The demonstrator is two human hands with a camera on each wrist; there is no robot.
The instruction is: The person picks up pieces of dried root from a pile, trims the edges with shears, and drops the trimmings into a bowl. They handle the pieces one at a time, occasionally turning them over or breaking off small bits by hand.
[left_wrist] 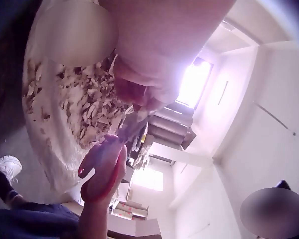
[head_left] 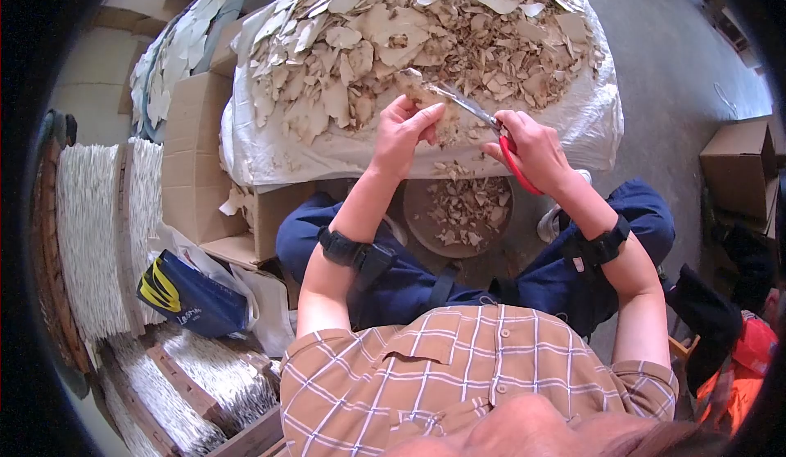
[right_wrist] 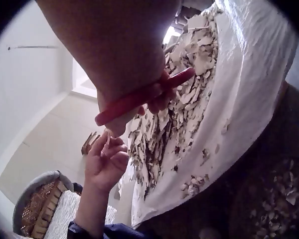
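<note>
The left hand (head_left: 403,134) pinches a thin, pale brown-stained piece (head_left: 419,89) between thumb and fingers, above the front of a heap of similar flakes (head_left: 385,23). From the right, the right hand (head_left: 532,150) grips red-handled scissors (head_left: 517,166), whose metal blades (head_left: 467,103) point at the piece. Whether the blades touch it cannot be told. In the right wrist view the red handles (right_wrist: 134,102) cross the right hand (right_wrist: 134,94), with the left hand (right_wrist: 107,167) below them. In the left wrist view the left hand (left_wrist: 144,79) is nearest the camera.
White sheeting (head_left: 594,130) covers the surface under the heap. Below its front edge, a round container (head_left: 417,232) holds small fragments between the person's knees. An open cardboard box (head_left: 192,162), a blue bag (head_left: 196,297) and stacked white sheets (head_left: 90,236) stand at left; another box (head_left: 737,166) is at right.
</note>
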